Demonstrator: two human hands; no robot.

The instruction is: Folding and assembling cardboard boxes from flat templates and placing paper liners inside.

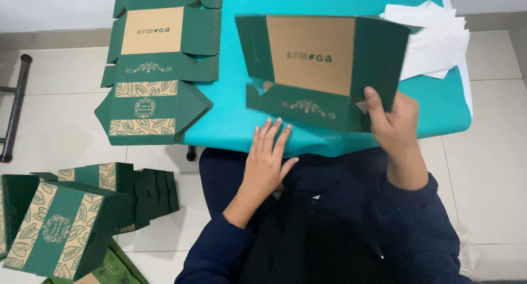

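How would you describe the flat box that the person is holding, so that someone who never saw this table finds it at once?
Start at the teal table. Two unfolded green cardboard boxes are there: one lies flat at its left edge, the other is near the middle. The held box blank is the middle one: the right hand grips its right flap and lifts it, while the left hand rests at the table's near edge just below it.

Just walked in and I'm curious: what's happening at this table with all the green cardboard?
A seated person holds a flat green box blank by its right flap with the right hand, lifted over the teal table. The left hand lies flat at the table's near edge. Another unfolded blank lies to the left, white paper sheets at the far right, and folded boxes sit on the floor.
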